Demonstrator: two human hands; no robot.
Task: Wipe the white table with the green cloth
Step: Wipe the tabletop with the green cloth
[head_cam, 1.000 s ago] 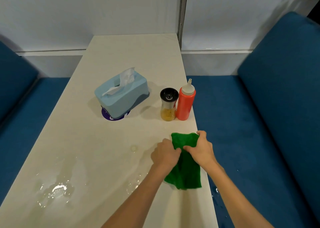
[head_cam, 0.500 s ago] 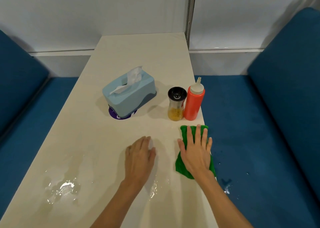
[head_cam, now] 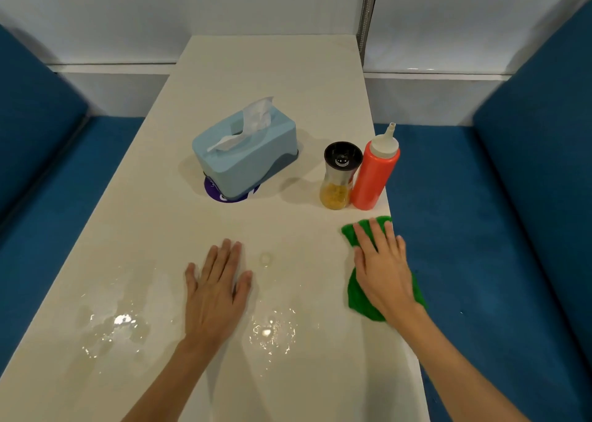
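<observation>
Wiping looks barely begun: the right hand [head_cam: 382, 274] presses flat on the cloth [head_cam: 358, 295] just nearside of the bottle [head_cam: 374, 171], the left hand [head_cam: 216, 293] rests flat and empty on the tabletop [head_cam: 272, 79], and the next sweep should carry the cloth to the puddles [head_cam: 270, 330] left of the bottle.

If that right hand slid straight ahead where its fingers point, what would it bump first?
Probably the red squeeze bottle, standing just beyond the right hand and green cloth; the spice grinder beside it sits close too.
</observation>
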